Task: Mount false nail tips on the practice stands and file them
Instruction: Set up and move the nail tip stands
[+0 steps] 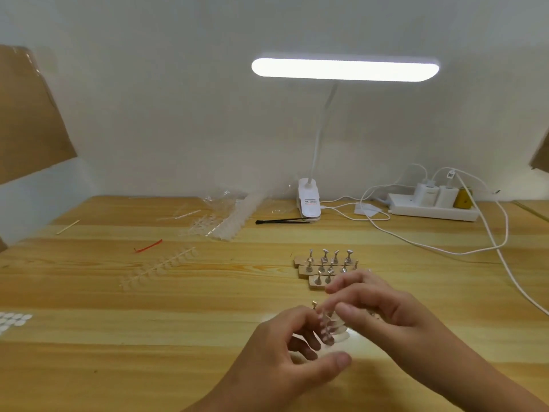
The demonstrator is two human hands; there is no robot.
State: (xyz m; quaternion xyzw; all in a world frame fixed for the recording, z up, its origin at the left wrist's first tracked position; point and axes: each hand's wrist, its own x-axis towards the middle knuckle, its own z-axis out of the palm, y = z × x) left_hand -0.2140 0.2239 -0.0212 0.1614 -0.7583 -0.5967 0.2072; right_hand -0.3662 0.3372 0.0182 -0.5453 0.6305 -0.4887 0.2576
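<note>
Near the counter's [89, 367] front edge, we pinch a strip of nail tips [329, 325] with both hands: left hand [285, 361] at its lower end, right hand [383, 313] at the top (blur hides the exact grip). We should twist one tip free gently, sparing the practice stands [326, 267] just behind. Open room lies toward the left edge.

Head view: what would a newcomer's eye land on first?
The lit lamp bar glows top centre. At bottom centre the left hand and right hand hold a clear strip of nail tips between them, with the metal practice stands clustered just behind.
</note>
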